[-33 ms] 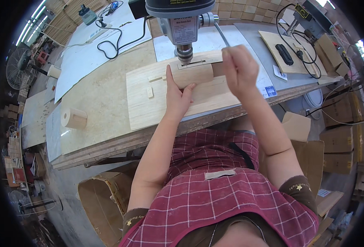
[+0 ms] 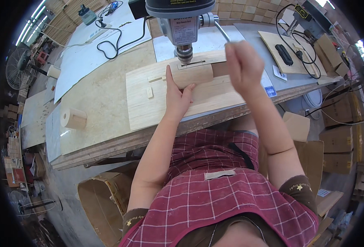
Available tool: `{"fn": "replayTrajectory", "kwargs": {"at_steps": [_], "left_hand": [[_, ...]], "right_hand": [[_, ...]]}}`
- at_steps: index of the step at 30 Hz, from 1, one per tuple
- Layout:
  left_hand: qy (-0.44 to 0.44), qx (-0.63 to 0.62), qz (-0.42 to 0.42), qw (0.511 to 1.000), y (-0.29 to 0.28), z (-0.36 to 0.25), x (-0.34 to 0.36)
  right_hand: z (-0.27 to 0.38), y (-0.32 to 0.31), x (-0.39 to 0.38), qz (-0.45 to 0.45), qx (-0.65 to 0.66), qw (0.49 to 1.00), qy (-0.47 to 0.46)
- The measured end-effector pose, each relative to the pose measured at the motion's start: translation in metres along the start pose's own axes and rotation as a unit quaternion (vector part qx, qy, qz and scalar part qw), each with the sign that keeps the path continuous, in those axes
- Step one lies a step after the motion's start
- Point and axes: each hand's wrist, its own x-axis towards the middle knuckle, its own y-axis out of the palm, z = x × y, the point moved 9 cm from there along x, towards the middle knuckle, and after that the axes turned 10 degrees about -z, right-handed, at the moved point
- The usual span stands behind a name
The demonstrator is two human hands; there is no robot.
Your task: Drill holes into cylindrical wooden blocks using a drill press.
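A pale wooden cylinder (image 2: 200, 75) lies on its side on a flat wooden board (image 2: 143, 111), below the chuck (image 2: 185, 54) of a bench drill (image 2: 184, 32). My left hand (image 2: 178, 98) grips the cylinder, index finger along its left end and thumb on its near side. A dark slot shows along the top of the cylinder; whether the bit touches it I cannot tell. On the right, my right hand (image 2: 245, 68) is closed round the end of the drill's metal feed lever (image 2: 222, 31). A small wooden block (image 2: 150, 92) lies left of my left hand.
Another wooden cylinder (image 2: 73, 118) rests on the bench at the left. A black cable (image 2: 118, 43) curls across the back left. To the right are a second machine (image 2: 311, 18) and a black power box (image 2: 284, 54). Cardboard boxes (image 2: 104, 201) stand below the bench edge.
My right hand has shifted slightly right and away from me, and the lever has swung up a little with it. My left hand and the cylinder have stayed in place.
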Motion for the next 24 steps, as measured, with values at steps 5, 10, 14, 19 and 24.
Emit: {"fn": "replayTrajectory", "kwargs": {"at_steps": [5, 10, 14, 19, 24], "left_hand": [[0.003, -0.007, -0.005, 1.0, -0.001, -0.001, -0.001], [0.004, 0.029, 0.008, 1.0, -0.002, -0.006, -0.001], [-0.035, 0.069, 0.016, 0.997, -0.01, 0.001, 0.0], [-0.024, 0.057, -0.009, 0.998, -0.015, 0.004, 0.004], [0.013, 0.112, -0.03, 0.993, -0.02, -0.004, 0.005]], "right_hand": [[-0.006, 0.008, 0.088, 0.068, -0.131, 0.989, 0.012], [-0.022, 0.051, 0.142, 0.07, -0.163, 0.984, -0.014], [-0.057, 0.068, 0.138, 0.122, -0.054, 0.984, 0.12], [-0.11, 0.047, 0.07, 0.05, 0.165, 0.934, 0.313], [-0.129, 0.045, -0.062, 0.431, 0.008, 0.854, 0.291]]}}
